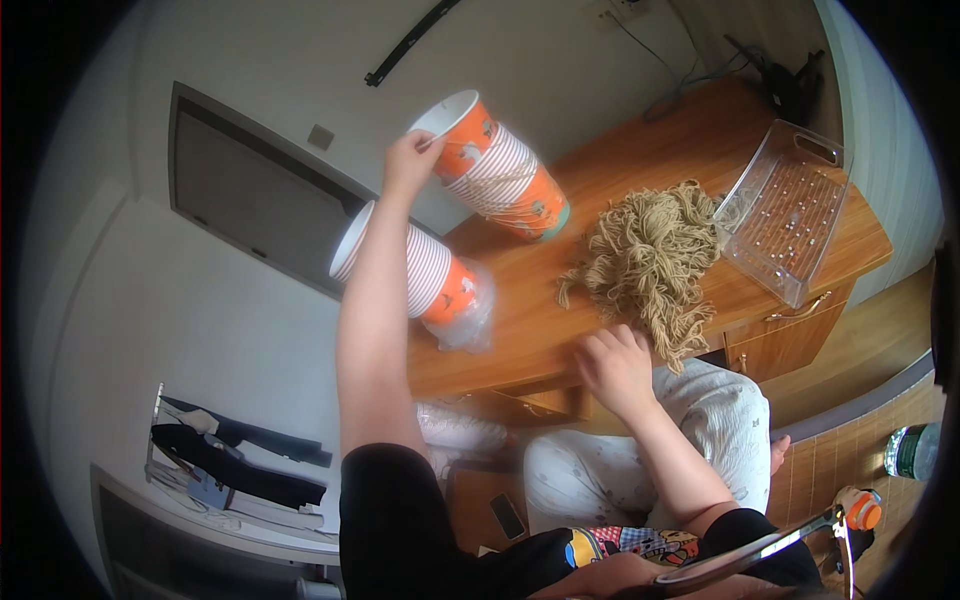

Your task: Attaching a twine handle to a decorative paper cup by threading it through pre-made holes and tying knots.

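My left hand reaches far across the desk and pinches the rim of the top cup in a tall stack of orange-and-white paper cups. Yarn strands are wound around the middle of that stack. A second stack of paper cups, partly in a clear plastic bag, stands nearer, behind my left forearm. My right hand is at the desk's front edge, its fingers loosely bent and apart, with nothing visible in them. Just beyond it lies a loose heap of tan yarn.
Right of the yarn, a clear plastic tray holds scattered small white bits. The wooden desk has drawers with metal handles. Cables and a dark object sit at the back right. A phone and a bottle are lower down.
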A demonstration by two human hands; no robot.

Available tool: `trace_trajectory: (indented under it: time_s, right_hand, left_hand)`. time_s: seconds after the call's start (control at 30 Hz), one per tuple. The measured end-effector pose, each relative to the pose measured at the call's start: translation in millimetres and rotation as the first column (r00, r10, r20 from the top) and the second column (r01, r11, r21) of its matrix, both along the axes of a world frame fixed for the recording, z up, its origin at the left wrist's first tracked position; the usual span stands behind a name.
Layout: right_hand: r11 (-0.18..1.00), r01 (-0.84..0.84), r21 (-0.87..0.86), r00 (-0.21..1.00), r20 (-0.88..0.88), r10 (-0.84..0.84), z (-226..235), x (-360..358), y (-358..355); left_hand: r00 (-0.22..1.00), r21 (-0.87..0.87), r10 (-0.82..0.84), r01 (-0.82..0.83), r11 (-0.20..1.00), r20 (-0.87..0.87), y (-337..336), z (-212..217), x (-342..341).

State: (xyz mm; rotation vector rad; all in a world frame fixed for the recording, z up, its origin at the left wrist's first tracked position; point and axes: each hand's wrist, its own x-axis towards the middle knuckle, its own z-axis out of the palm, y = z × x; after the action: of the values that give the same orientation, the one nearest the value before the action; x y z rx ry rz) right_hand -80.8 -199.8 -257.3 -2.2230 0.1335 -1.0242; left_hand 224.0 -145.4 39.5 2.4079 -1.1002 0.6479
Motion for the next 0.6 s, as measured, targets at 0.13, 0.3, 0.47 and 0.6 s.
trace_trajectory:
  time_s: [0.13, 0.3, 0.47, 0.6]
  right_hand:
    - [1.0, -0.007, -0.002, 0.999, 0.04, 0.007, 5.2, 0.9, 5.6]
    - [1.0, 0.02, -0.01, 0.998, 0.059, -0.019, 2.2, 2.3, 4.3]
    - [0.998, 0.046, -0.032, 0.997, 0.062, -0.044, 1.0, 4.1, 7.0]
    - [0.996, 0.084, -0.043, 0.993, 0.084, -0.08, -1.7, 6.8, 8.1]
  left_hand:
    - [0.963, -0.138, -0.127, 0.096, 0.986, -0.237, 33.1, -11.9, 32.8]
    - [0.942, -0.218, -0.134, 0.067, 0.974, -0.307, 37.0, -39.6, 39.7]
    - [0.927, -0.254, -0.201, 0.122, 0.96, -0.317, 33.4, -56.6, 33.2]
    - [0.935, -0.232, -0.172, 0.101, 0.967, -0.311, 28.2, -59.8, 31.3]
